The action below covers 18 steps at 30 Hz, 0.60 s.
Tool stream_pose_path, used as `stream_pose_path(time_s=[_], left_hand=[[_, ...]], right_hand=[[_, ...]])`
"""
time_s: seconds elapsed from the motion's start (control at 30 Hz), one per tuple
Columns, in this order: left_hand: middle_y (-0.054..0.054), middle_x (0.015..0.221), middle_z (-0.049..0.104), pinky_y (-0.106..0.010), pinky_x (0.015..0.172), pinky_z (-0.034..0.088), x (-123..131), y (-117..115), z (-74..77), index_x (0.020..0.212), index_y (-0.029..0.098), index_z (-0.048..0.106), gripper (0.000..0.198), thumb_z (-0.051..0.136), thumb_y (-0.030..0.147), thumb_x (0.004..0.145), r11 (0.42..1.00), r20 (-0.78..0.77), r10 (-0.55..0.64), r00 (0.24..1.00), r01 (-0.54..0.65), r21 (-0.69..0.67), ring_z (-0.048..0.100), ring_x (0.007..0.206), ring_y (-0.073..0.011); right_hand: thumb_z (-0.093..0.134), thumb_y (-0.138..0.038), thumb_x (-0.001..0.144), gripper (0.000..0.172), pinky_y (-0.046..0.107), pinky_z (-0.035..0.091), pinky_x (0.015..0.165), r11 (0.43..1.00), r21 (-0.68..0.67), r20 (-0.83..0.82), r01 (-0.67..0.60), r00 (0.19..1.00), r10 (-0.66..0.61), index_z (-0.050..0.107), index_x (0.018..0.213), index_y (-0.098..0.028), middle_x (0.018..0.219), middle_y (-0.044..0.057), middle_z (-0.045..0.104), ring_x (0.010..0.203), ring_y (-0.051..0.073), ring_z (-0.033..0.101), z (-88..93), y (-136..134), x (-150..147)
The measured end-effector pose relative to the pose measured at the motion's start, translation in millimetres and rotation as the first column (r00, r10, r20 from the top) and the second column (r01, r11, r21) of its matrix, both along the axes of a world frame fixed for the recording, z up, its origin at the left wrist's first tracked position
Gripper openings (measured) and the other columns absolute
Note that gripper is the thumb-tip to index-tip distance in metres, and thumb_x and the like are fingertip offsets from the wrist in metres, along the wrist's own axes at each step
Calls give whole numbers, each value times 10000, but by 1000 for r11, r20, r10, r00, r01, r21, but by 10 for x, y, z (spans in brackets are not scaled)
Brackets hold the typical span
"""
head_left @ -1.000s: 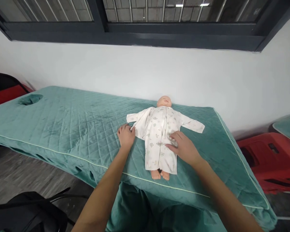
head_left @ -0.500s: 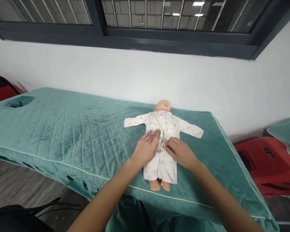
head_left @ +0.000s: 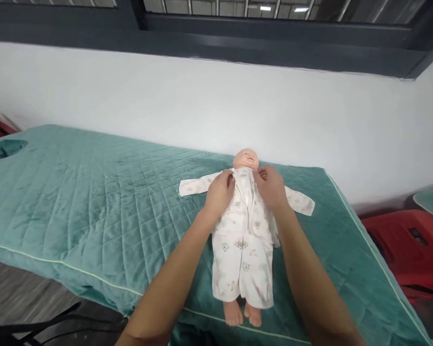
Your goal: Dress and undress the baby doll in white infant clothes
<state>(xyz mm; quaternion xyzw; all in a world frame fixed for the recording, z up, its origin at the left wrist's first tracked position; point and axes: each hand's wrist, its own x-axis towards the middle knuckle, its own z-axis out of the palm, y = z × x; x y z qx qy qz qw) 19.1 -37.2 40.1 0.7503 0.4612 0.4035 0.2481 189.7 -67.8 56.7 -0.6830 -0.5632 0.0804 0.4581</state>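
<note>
A baby doll (head_left: 246,158) lies on its back on a green quilted bed cover (head_left: 130,202), head toward the wall and bare feet toward me. It wears a white patterned baby shirt (head_left: 238,206), its sleeves spread to both sides, and matching pants (head_left: 242,269). At the shirt's upper left edge near the neck, my left hand (head_left: 221,193) is closed with fingers pinching the cloth. My right hand (head_left: 270,186) pinches the shirt's other edge, just below the doll's chin. Between my hands the shirt front hangs partly apart.
A white wall (head_left: 202,105) runs behind the bed, under a dark window frame (head_left: 238,45). Beyond the bed's right edge stands a red plastic chair (head_left: 404,245). A hole (head_left: 3,149) opens in the cover at far left. Black straps (head_left: 57,322) hang at lower left.
Both hands have moved up from the doll's belly to its collar and now grip the shirt edges. The view has come closer, and the pants show more fully.
</note>
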Motion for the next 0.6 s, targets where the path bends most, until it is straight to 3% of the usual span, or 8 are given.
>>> stream_pose_path(time_s=[0.1,0.17,0.27,0.37,0.5,0.6], left_hand=[[-74,1181,725,-356,957,519,183,212,78,1159,220,617,236,530,215,939,995,95,-83,992,87,-44,678,1079,-216],[-69,1127,732,-337,945,516,255,301,123,1109,212,650,223,555,188,908,996,76,-71,995,75,-55,681,1042,-206],[-88,1027,717,-353,908,507,290,387,160,1010,182,698,181,611,191,853,997,-63,-6,998,1,-75,668,963,-224],[-70,912,713,-345,820,492,278,437,162,882,186,702,115,596,220,853,994,-111,-48,993,36,-105,649,859,-219],[-22,750,692,-306,690,444,276,490,197,742,205,646,128,567,190,842,987,-38,-99,994,93,-130,603,695,-183],[-13,738,691,-288,697,442,341,511,266,717,200,627,128,583,194,838,980,85,-108,991,120,-158,605,696,-169]], right_hand=[[628,-433,818,236,334,396,711,998,-54,60,44,997,-41,525,780,-224,787,31,606,753,203,539,-54,190,-29],[652,-454,794,262,331,395,709,996,-79,42,50,998,-47,530,785,-223,801,31,612,761,204,545,-90,195,-34],[640,-448,805,237,331,411,719,990,-133,-105,40,993,-54,580,799,-219,793,25,647,756,201,576,-113,131,1],[640,-433,808,219,324,429,718,989,-148,-248,9,968,-46,625,810,-215,790,20,677,749,196,598,-124,96,50],[646,-404,804,202,316,440,723,996,-87,-343,-8,939,-23,661,820,-203,778,12,686,738,187,599,-166,118,71],[663,-406,788,224,310,449,718,998,-58,-439,-26,899,-2,689,823,-187,779,11,696,730,182,597,-189,139,75]])
